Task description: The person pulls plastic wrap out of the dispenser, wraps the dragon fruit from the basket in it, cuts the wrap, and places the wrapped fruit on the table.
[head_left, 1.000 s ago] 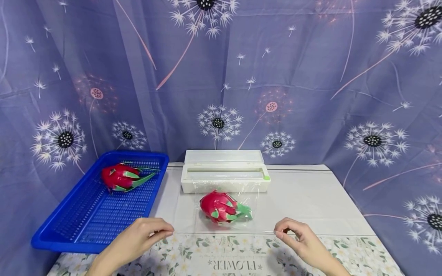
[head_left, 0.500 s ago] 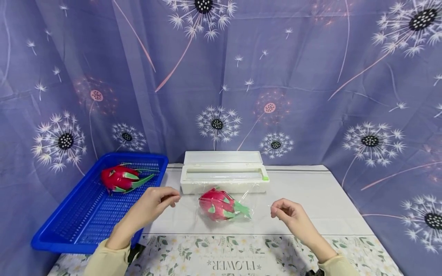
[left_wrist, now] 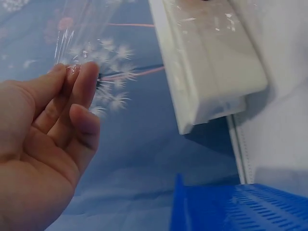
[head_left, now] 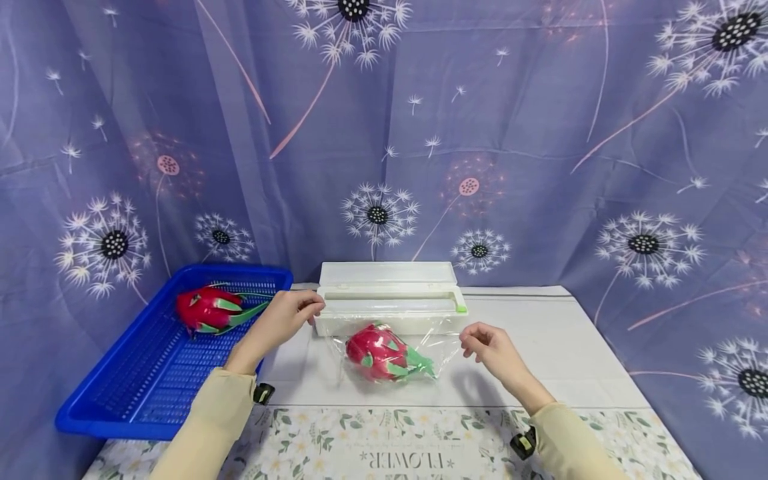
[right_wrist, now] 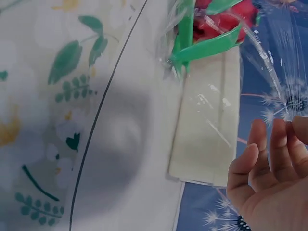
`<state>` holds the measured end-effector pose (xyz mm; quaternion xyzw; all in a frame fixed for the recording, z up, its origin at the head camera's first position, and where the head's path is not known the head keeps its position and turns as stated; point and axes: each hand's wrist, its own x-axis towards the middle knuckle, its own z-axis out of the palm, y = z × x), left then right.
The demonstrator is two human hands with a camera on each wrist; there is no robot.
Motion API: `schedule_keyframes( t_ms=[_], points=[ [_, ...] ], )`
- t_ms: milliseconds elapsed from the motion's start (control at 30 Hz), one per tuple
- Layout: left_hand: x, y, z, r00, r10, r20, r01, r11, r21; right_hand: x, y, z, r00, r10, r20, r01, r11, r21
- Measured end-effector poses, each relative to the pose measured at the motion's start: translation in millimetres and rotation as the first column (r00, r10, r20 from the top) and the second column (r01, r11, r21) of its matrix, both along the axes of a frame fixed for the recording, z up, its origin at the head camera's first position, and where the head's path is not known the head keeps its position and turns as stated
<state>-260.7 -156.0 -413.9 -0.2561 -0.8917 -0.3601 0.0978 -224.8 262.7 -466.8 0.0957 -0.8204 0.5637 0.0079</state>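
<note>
A red dragon fruit with green-tipped scales lies on the white part of the table, under a sheet of clear cling film. My left hand pinches one corner of the film between thumb and fingertips, at the left end of the cling film box. Opposite it, my right hand pinches the other corner, right of the fruit. In the left wrist view the film stretches up from the fingertips. The right wrist view shows taut folds of film running from the fingertips past the fruit.
Behind the fruit, the box's lid stands raised, with the film roll inside. A blue plastic basket at the left holds a second dragon fruit. A dandelion-print curtain closes off the back and sides.
Both hands have moved away from me and up, drawing the film's near edge from the table over the fruit toward the box. The fruit stays in about the same place.
</note>
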Motion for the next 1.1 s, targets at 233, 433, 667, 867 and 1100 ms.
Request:
schedule_keyframes(
  t_ms=[233,433,667,867,1100],
  points=[
    [-24.6,10.4,-4.0,1.0,0.01,0.024,-0.008,0.998,-0.07,-14.6,0,-9.5,0.998,-0.043,0.044,0.041,0.998,0.043],
    [-37.4,23.1,-11.9,0.997,0.059,-0.053,-0.068,0.984,-0.167,-18.9,-4,-19.0,0.995,-0.077,0.066,0.07,0.993,0.098],
    [-40.5,37.3,-25.8,0.98,0.092,-0.179,-0.136,0.958,-0.253,-16.9,-11,-25.0,0.992,-0.105,0.075,0.093,0.984,0.149],
    [-37.6,44.1,-36.6,0.96,0.148,-0.238,-0.213,0.938,-0.273,-14.1,-12,-32.4,0.985,-0.146,0.09,0.126,0.972,0.198],
    [-26.1,47.7,-54.7,0.917,0.205,-0.341,-0.297,0.923,-0.243,-14.5,-16,-42.6,0.975,-0.204,0.093,0.175,0.951,0.255]
  ],
)
